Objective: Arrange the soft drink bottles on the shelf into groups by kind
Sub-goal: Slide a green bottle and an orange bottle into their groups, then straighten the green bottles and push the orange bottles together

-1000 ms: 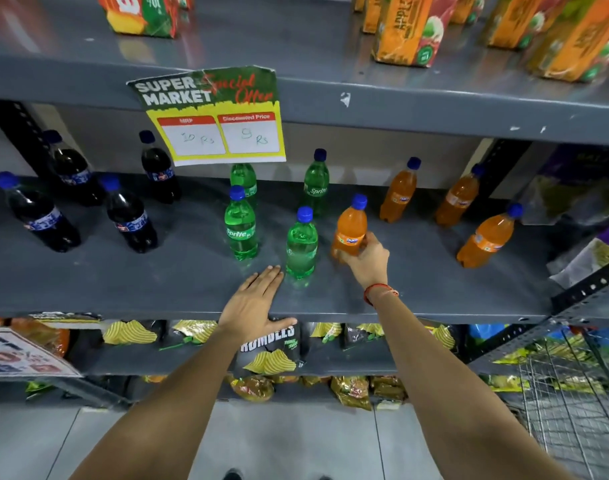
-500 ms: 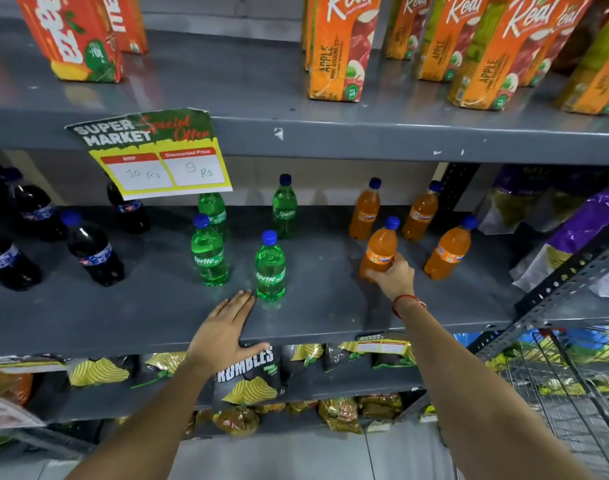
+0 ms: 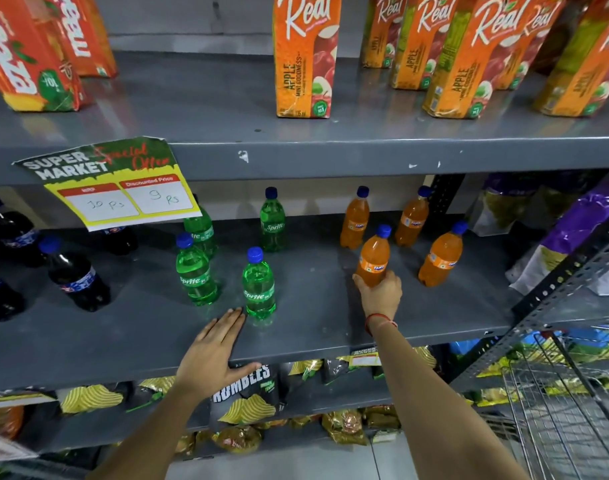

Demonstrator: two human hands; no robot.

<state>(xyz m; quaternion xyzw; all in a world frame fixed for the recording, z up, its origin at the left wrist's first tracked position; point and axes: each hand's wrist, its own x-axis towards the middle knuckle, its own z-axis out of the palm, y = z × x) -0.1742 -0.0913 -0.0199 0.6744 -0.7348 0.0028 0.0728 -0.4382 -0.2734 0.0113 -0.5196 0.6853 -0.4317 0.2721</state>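
Observation:
On the grey middle shelf stand several small bottles with blue caps. Dark cola bottles are at the left, green Sprite bottles in the middle, orange Fanta bottles at the right. My right hand grips the base of one upright orange Fanta bottle among the other orange ones. My left hand lies flat and open on the shelf's front edge, fingertips just left of the nearest Sprite bottle. A price sign hides part of one Sprite bottle and one cola bottle.
A paper price sign hangs from the upper shelf, which carries juice cartons. Snack bags fill the lower shelf. Purple bags and a perforated metal upright are at the right, with a wire basket below.
My right hand has carried the orange Fanta bottle rightward from beside the Sprite bottles into the orange group. My left hand has stayed on the shelf edge.

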